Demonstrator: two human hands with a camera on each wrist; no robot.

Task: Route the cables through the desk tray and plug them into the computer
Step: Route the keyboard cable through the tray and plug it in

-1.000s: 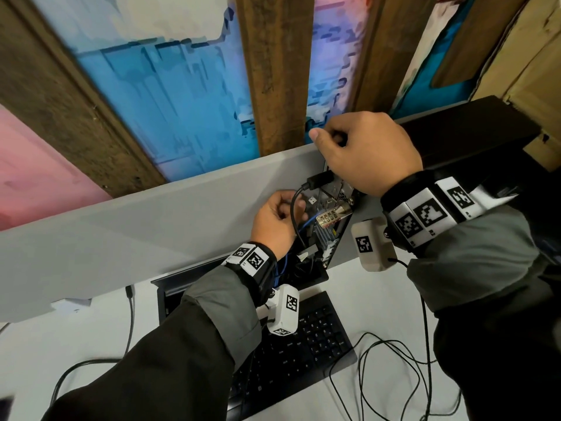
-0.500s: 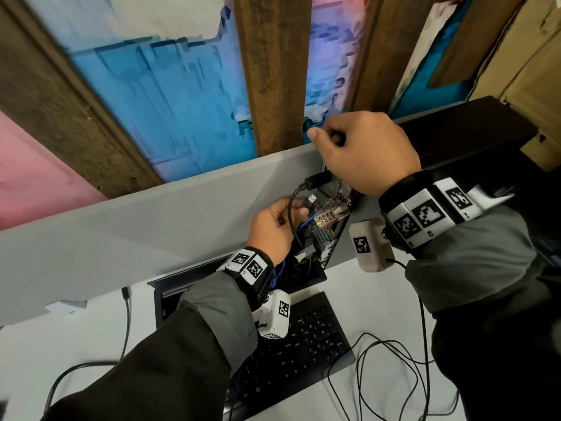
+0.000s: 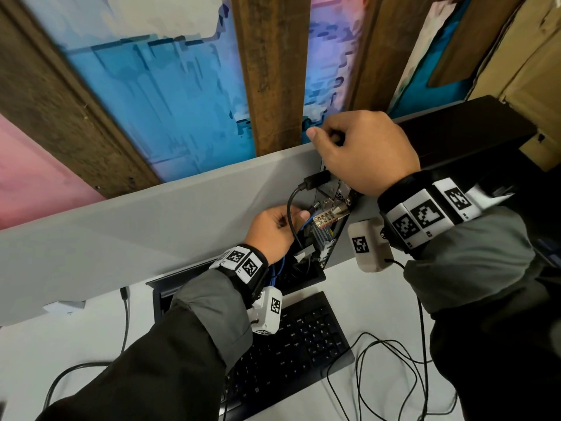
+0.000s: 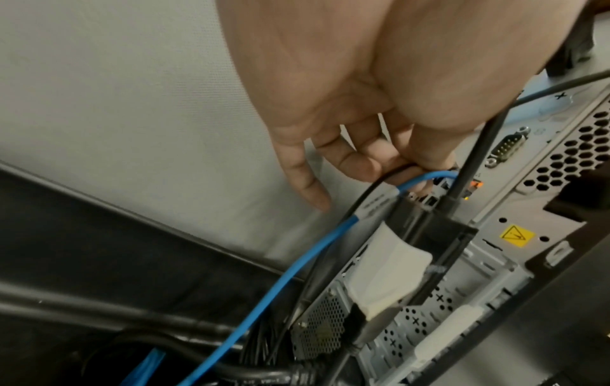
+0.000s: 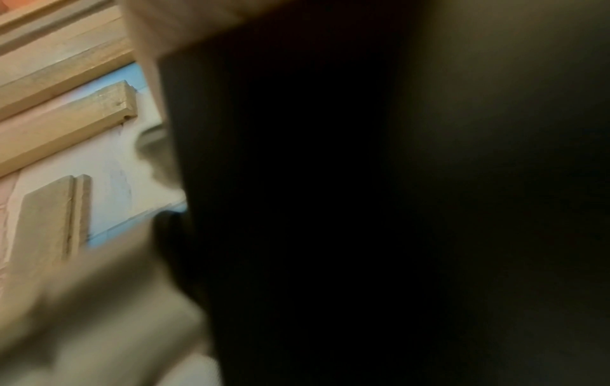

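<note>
Fingers of left hand pinch a thin black cable; right hand grips the computer top edge.

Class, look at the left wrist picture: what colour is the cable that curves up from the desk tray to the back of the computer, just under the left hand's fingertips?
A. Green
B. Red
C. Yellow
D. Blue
D: in the left wrist view a blue cable rises from the tray and bends in at the computer's rear panel, right below the left hand.
</note>
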